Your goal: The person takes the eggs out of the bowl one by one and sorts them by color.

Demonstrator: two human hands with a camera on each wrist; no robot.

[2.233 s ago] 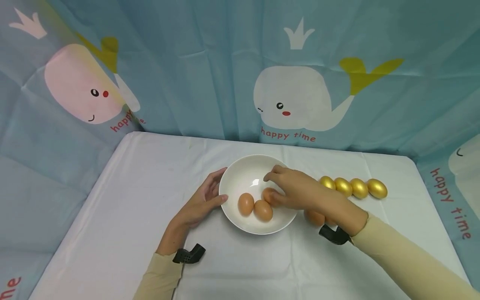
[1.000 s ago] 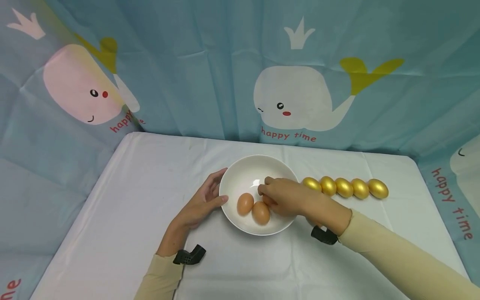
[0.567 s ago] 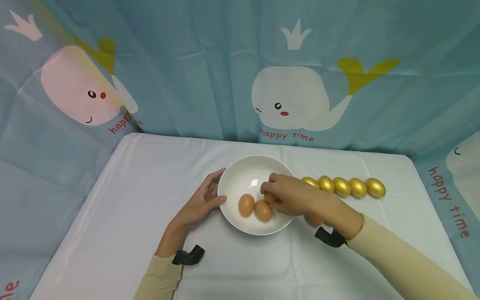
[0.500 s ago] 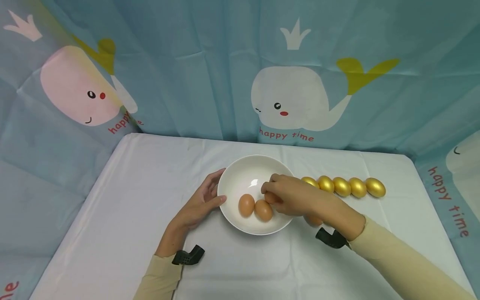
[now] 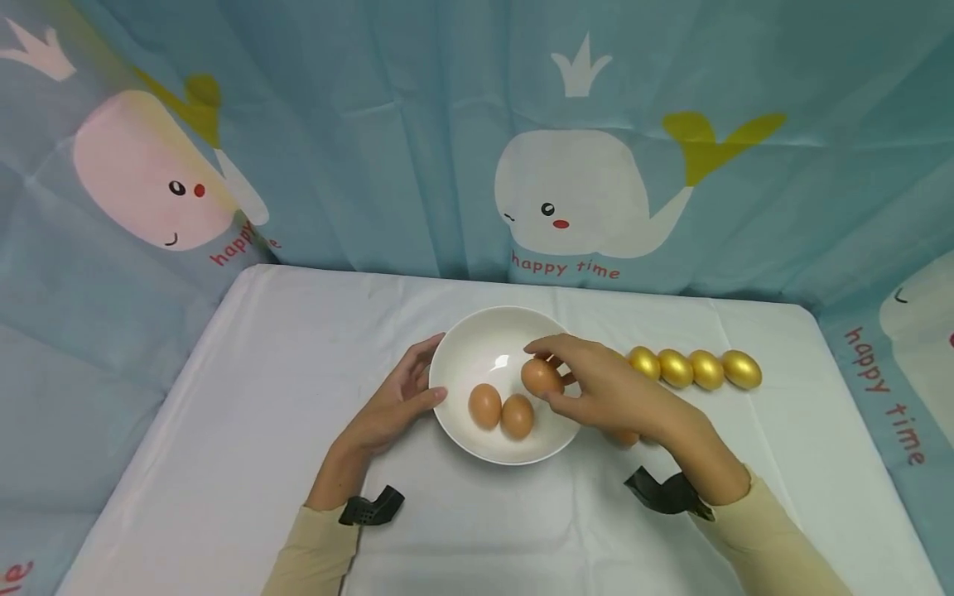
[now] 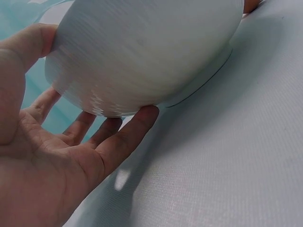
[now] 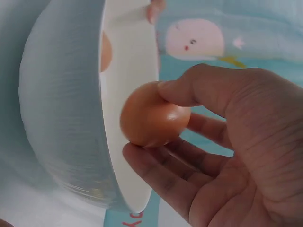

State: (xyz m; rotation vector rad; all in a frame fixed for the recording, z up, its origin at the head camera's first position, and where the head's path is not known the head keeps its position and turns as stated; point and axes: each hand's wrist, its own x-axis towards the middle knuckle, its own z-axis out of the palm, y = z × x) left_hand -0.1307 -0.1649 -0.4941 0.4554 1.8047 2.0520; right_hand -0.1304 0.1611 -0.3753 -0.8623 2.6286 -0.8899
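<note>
A white bowl stands on the table, with two brown eggs lying in it. My left hand grips its left side, thumb at the rim and fingertips against the outer wall. Between the thumb and fingers of my right hand is another brown egg, raised over the right part of the bowl. The right wrist view shows this egg up at the level of the bowl's rim, thumb on one side and fingertips on the other.
Right of the bowl, several golden eggs form a row, partly covered by my right hand. More brown eggs peek out under the right wrist. A white cloth covers the table, and a blue whale-print curtain hangs behind.
My right hand has lifted the brown egg from the bottom of the bowl and its wrist has turned. The left hand has stayed on the bowl, and the other two eggs remain inside.
</note>
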